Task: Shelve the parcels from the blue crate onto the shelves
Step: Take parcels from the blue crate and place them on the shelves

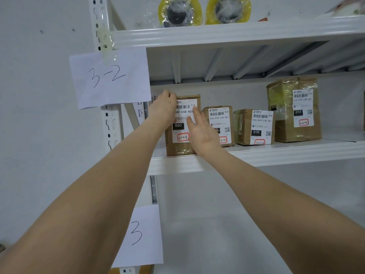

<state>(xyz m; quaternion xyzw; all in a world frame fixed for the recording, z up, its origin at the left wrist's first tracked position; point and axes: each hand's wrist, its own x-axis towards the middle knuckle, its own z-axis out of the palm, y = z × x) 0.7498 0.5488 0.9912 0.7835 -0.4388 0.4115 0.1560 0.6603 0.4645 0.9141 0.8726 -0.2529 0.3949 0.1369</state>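
A brown parcel (180, 149) with a white "060" label stands upright at the left end of the white shelf (256, 157). My left hand (163, 108) grips its upper left corner, fingers curled over the top edge. My right hand (202, 133) lies flat against the parcel's front and right edge, fingers straight. Three more brown parcels stand in a row to the right: a small one (219, 117), another small one (245, 127) and a taller one (292, 111). The blue crate is out of view.
A paper sign "3-2" (110, 78) is taped to the shelf upright, and a sign "3" (142, 234) hangs lower down. Two rolls of yellow tape (203, 10) sit on the shelf above. A white wall lies to the left.
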